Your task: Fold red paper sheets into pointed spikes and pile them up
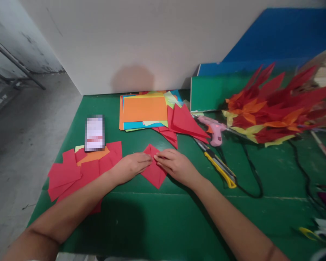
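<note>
A red paper piece (153, 173), partly folded into a kite-like shape, lies on the green table (163, 224) in front of me. My left hand (132, 166) rests on its left side with the fingers together, pressing the paper flat. My right hand (174, 165) presses the right side, its fingertips meeting the left hand's near the paper's middle fold. Both hands lie flat on the paper, neither lifting it.
Red paper squares (70, 174) and a phone (94, 132) lie at the left. A stack of coloured sheets (144, 108) and folded red triangles (186, 123) sit behind. A pink glue gun (214, 129), yellow utility knife (220, 166), black cable (254, 174) and paper flowers (274, 105) are at the right.
</note>
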{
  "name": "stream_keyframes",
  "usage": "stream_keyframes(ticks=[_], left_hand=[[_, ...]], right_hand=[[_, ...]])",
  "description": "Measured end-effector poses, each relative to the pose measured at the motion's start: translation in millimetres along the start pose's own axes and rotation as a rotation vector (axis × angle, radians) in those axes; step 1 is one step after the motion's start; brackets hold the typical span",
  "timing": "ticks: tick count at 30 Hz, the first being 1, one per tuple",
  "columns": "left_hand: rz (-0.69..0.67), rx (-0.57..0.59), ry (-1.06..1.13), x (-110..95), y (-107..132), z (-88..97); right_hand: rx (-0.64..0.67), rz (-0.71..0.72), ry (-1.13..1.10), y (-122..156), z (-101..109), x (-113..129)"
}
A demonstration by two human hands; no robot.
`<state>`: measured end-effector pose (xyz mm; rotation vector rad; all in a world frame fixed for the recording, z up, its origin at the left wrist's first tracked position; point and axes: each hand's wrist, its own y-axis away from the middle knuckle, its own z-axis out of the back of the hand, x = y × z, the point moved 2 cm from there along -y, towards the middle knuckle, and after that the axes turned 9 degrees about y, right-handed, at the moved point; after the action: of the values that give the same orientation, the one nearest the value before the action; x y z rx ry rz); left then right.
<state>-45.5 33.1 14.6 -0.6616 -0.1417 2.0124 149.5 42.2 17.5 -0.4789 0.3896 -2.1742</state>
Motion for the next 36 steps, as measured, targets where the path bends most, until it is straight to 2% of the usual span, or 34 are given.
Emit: stream_keyframes(ticks=[4,9,12,17,22,26,29,31,36], left_hand=[[-0.034,-0.016,-0.054,-3,-3,1.1],[0.006,0.014,-0.079,-7,-5,-0.5],[-0.004,0.014,-0.087,-9,-5,-0.9],[-0.015,0.050,-0.083,-10,-5,-0.6],[0.017,0.049,-0.132,-12,-5,-2.9],[0.092,0.150,-0.251,-23,-4,-10.4],[0.214,0.260,-0.339,-37,-1,-21.6],[0.269,0.267,-0.431,-48,1,-29.5],[0.266,0.220,-0.564,-63,3,-41.5]], right_hand=[[0.012,-0.015,-0.007,1,1,1],[0.046,-0.088,0.013,0,-2,3],[0.102,-0.138,0.065,-4,-6,5],[0.242,-0.136,0.180,-14,-16,10],[0.272,-0.159,0.240,-17,-18,14],[0.292,-0.185,0.276,-18,-18,16],[0.297,-0.221,0.304,-19,-20,16],[0.297,-0.248,0.324,-20,-21,16],[0.289,-0.276,0.344,-22,-24,15]])
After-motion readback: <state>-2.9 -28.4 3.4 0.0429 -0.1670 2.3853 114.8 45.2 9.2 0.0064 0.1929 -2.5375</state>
